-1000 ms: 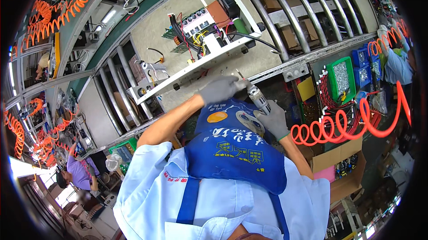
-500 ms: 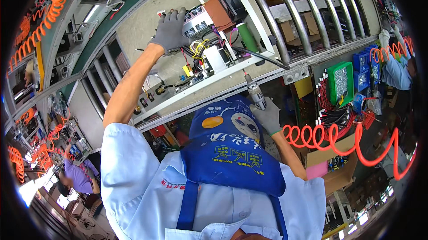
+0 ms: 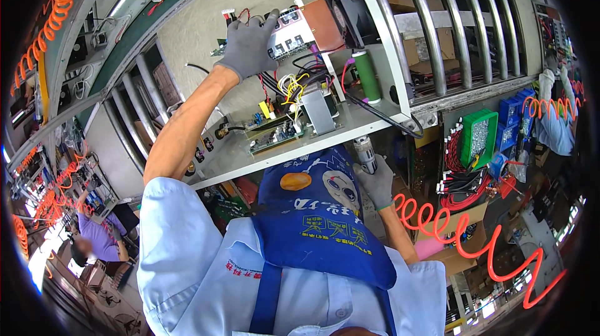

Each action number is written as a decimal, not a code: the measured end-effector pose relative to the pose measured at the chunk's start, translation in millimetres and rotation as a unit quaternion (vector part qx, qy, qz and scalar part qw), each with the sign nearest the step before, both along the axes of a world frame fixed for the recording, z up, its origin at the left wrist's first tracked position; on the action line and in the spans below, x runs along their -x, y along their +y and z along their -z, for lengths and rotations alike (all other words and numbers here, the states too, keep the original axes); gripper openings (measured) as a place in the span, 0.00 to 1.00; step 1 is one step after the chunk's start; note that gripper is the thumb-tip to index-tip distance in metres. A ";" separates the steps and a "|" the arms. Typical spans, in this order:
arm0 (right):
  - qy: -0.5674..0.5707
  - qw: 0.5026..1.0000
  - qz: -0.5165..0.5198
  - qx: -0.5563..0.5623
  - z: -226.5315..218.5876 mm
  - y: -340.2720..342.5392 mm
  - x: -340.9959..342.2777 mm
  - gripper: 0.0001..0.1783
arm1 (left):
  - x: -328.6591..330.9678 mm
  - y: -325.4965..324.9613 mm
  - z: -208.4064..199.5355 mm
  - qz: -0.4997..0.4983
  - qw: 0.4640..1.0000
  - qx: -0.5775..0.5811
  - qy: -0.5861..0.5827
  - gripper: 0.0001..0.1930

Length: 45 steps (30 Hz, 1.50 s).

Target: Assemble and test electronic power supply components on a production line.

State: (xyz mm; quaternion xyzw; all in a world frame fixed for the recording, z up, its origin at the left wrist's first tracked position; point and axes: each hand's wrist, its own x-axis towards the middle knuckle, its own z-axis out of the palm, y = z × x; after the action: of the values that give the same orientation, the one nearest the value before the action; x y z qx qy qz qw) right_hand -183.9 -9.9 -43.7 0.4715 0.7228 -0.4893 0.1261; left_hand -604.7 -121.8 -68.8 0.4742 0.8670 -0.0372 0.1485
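- Reaching forward over the open white chassis, the left hand, in a grey glove, lies at the left end of the white slotted block, its fingers spread and slightly bent; whether they grip anything, I cannot tell
- Gripping the silver cylindrical tool, the gloved right hand has its fingers wrapped around the barrel, just in front of the chassis's near edge; the tool's tip does not show
- The chassis sits in front of the person, its long near edge slanting up toward the right
- Inside it, a black fan stands at the far right, beside a brown panel, with a green cylinder nearer the person
- Yellow wires bunch in the middle, just left of a grey upright plate, and a circuit board lies near the front edge
- To the right of the right hand hangs an orange coiled hose; farther off are a green bin of small metal parts and bundled red wires
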 end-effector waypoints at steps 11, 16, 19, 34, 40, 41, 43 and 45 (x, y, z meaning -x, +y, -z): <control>-0.017 1.000 0.003 0.012 7.8 1.9 -4.7 0.18 | -3.7 9.0 -9.8 -0.005 0.999 0.051 0.007 0.59; -0.014 1.000 0.015 0.022 3.1 2.2 2.6 0.17 | -3.5 11.3 -9.5 -0.008 0.998 0.067 -0.001 0.59; -0.014 0.999 0.020 0.025 -0.5 3.0 6.0 0.18 | -2.3 10.7 -8.5 -0.004 0.999 0.053 0.000 0.59; 0.035 0.999 0.032 0.023 21.6 -3.2 10.3 0.15 | -7.0 13.0 -14.9 -0.005 0.997 0.077 0.014 0.57; 0.027 1.000 0.006 -0.012 27.7 -1.2 11.7 0.16 | -8.3 8.4 -9.2 0.000 0.999 0.047 0.018 0.57; 0.030 0.999 0.007 -0.015 28.4 -1.1 11.5 0.16 | -8.8 8.6 -9.0 0.000 0.999 0.046 0.020 0.57; 0.035 0.999 0.008 -0.021 29.0 -1.9 11.3 0.18 | -8.8 9.2 -9.3 -0.002 0.999 0.048 0.024 0.57; 0.034 0.999 0.012 -0.025 28.6 -3.5 11.2 0.19 | -8.1 9.9 -8.1 -0.001 0.998 0.065 0.027 0.57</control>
State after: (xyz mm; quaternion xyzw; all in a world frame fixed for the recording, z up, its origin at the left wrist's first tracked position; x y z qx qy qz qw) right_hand -195.2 -13.4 -72.2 0.4659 0.7329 -0.4886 0.0835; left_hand -596.6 -111.9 -60.8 0.4613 0.8669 -0.1062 0.1562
